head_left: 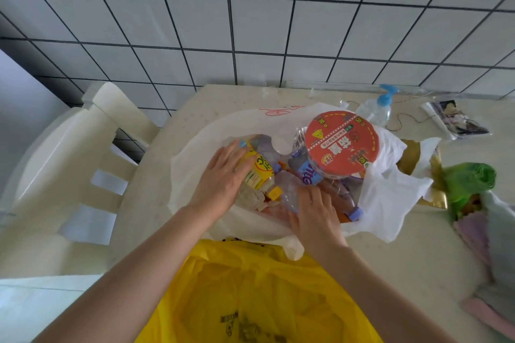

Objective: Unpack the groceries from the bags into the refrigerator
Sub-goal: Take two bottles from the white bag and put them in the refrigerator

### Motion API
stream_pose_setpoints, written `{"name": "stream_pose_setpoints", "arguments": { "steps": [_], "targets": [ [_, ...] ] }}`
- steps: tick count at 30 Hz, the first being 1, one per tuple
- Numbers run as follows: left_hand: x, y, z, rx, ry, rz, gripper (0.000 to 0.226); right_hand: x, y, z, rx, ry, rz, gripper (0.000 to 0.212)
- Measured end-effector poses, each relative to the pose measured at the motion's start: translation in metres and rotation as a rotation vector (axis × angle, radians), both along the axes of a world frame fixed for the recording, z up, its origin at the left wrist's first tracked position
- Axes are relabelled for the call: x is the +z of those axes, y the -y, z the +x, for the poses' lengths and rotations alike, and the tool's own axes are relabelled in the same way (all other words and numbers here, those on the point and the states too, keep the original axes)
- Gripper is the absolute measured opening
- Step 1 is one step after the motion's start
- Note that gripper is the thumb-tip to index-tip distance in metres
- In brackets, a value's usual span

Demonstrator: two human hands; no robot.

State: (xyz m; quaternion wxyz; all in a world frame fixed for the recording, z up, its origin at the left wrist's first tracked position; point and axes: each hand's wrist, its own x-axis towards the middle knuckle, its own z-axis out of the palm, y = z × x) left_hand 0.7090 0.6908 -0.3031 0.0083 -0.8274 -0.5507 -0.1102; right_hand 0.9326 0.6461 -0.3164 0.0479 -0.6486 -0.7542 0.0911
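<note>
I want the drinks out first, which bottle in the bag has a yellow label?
The bottle under the left hand, with a yellow cap; the others have purple caps.
</note>
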Motion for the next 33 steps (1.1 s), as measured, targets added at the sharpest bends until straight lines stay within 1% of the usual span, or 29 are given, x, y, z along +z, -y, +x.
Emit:
{"name": "stream_pose_setpoints", "arguments": {
  "steps": [2,3,5,7,9,11,12,14,19,20,21,23,26,28,30,33],
  "targets": [
    [-0.001,-0.011,0.006,-0.073,-0.099,-0.017,0.074,-0.002,-0.004,-0.005,-0.035,0.074,-0.091,0.056],
    [-0.001,-0.015,0.008,-0.097,-0.149,-0.048,0.074,-0.004,-0.006,-0.009,-0.052,0.105,-0.103,0.058],
    [-0.001,-0.023,0.010,-0.121,-0.244,-0.121,0.078,-0.009,-0.009,-0.017,-0.105,0.165,-0.098,0.061],
    [-0.001,-0.032,0.011,-0.128,-0.307,-0.120,0.077,-0.015,-0.013,-0.024,-0.177,0.217,-0.074,0.058],
    [0.001,-0.039,0.012,-0.153,-0.341,-0.086,0.064,-0.018,-0.018,-0.028,-0.201,0.253,-0.028,0.049],
    [-0.003,-0.045,0.012,-0.181,-0.345,0.006,0.041,-0.018,-0.020,-0.030,-0.210,0.273,-0.013,0.042],
    [-0.004,-0.047,0.011,-0.191,-0.334,0.047,0.037,-0.017,-0.020,-0.031,-0.224,0.282,-0.032,0.040],
    [-0.010,-0.047,0.008,-0.199,-0.320,0.071,0.042,-0.019,-0.019,-0.034,-0.266,0.280,-0.076,0.037],
    [-0.015,-0.049,0.003,-0.249,-0.228,0.179,0.031,-0.020,-0.012,-0.044,-0.294,0.237,-0.234,0.047],
    [-0.015,-0.047,0.002,-0.262,-0.211,0.204,0.030,-0.018,-0.011,-0.044,-0.290,0.223,-0.240,0.047],
    [-0.016,-0.045,0.001,-0.275,-0.201,0.214,0.033,-0.015,-0.012,-0.043,-0.284,0.204,-0.237,0.048],
    [-0.015,-0.040,0.000,-0.284,-0.185,0.185,0.049,-0.014,-0.015,-0.035,-0.265,0.172,-0.278,0.050],
    [-0.011,-0.028,0.005,-0.235,-0.113,0.119,0.072,-0.013,-0.017,-0.022,-0.247,0.087,-0.347,0.064],
    [-0.003,-0.017,0.010,-0.182,-0.011,0.090,0.078,-0.011,-0.016,-0.017,-0.240,0.022,-0.358,0.068],
    [0.007,-0.004,0.015,-0.107,0.139,0.087,0.075,-0.002,-0.011,-0.012,-0.229,-0.050,-0.334,0.071],
    [0.025,0.022,0.025,0.062,0.358,0.086,0.078,0.019,0.002,-0.003,-0.207,-0.264,-0.234,0.075]
  ]
}}
